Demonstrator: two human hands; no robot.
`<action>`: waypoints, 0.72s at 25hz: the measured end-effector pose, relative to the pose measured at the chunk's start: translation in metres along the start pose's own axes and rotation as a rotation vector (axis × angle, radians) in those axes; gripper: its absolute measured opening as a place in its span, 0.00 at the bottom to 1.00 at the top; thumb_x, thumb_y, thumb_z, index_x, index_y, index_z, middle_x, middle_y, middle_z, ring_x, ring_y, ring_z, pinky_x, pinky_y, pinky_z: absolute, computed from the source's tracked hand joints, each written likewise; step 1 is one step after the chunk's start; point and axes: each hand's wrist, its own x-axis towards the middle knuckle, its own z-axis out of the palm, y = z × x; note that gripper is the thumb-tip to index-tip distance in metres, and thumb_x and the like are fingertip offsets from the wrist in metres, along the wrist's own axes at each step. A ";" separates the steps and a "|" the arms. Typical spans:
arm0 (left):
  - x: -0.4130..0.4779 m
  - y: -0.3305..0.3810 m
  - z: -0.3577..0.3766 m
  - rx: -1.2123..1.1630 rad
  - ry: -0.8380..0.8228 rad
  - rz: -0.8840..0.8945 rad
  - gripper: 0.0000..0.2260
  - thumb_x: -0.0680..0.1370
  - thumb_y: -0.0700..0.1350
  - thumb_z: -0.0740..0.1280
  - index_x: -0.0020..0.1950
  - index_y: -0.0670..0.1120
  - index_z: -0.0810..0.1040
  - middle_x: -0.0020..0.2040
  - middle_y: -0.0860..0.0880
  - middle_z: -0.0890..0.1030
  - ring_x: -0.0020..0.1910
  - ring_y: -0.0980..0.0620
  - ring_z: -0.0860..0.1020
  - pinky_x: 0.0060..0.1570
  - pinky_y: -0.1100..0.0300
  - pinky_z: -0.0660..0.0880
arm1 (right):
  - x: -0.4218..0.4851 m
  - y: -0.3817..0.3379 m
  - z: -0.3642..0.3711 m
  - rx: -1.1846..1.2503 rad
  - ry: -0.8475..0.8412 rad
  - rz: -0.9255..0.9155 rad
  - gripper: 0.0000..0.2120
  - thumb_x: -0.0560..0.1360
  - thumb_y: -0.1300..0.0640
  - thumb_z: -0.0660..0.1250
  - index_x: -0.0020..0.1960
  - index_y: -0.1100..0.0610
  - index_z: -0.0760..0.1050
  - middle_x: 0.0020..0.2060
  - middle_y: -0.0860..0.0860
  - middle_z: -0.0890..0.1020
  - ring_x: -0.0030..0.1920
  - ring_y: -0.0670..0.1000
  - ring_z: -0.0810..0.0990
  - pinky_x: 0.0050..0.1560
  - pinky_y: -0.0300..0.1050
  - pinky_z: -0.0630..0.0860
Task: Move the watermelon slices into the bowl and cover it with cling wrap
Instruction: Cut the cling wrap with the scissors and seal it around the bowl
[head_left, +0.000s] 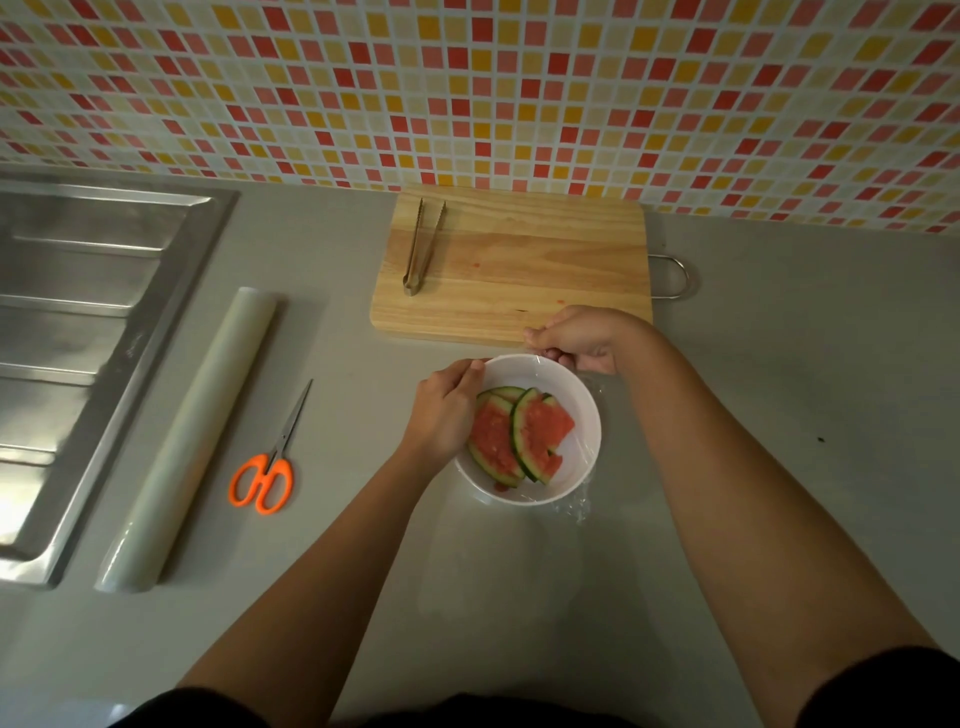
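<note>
My left hand (441, 415) and right hand (576, 340) pinch cling wrap (589, 457) at bowl (584, 400) rim, 10 and 1 o'clock; watermelon slices (519, 436) inside.

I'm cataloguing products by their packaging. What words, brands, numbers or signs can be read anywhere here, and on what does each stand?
None: no readable text shows anywhere in this view.
Cling wrap roll: plain, no label showing.
Scissors: orange handles, no brand mark visible.
Tongs, cutting board and bowl: unmarked.
Wall tiles: coloured squares only, no lettering.

Left hand (441, 410) and right hand (582, 338) reach forward, fingers pinched.
</note>
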 end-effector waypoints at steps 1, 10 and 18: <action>0.000 0.001 0.000 -0.001 -0.001 -0.002 0.15 0.81 0.49 0.57 0.54 0.47 0.82 0.49 0.46 0.82 0.51 0.48 0.79 0.56 0.45 0.75 | 0.000 0.001 0.000 -0.002 0.014 -0.004 0.12 0.79 0.58 0.61 0.38 0.61 0.72 0.29 0.51 0.68 0.29 0.45 0.64 0.30 0.35 0.62; -0.004 0.006 0.001 0.008 0.003 0.008 0.16 0.81 0.48 0.55 0.55 0.47 0.82 0.49 0.47 0.82 0.50 0.50 0.79 0.53 0.52 0.76 | 0.001 -0.009 -0.006 -0.169 -0.047 0.049 0.11 0.73 0.54 0.70 0.36 0.58 0.74 0.27 0.49 0.70 0.28 0.45 0.65 0.31 0.36 0.64; -0.003 0.004 -0.001 0.010 -0.008 0.024 0.16 0.82 0.48 0.55 0.55 0.47 0.81 0.48 0.47 0.81 0.50 0.50 0.78 0.52 0.54 0.76 | 0.006 0.002 0.003 -0.043 0.120 0.118 0.11 0.74 0.52 0.69 0.38 0.58 0.74 0.27 0.49 0.67 0.26 0.44 0.60 0.24 0.36 0.58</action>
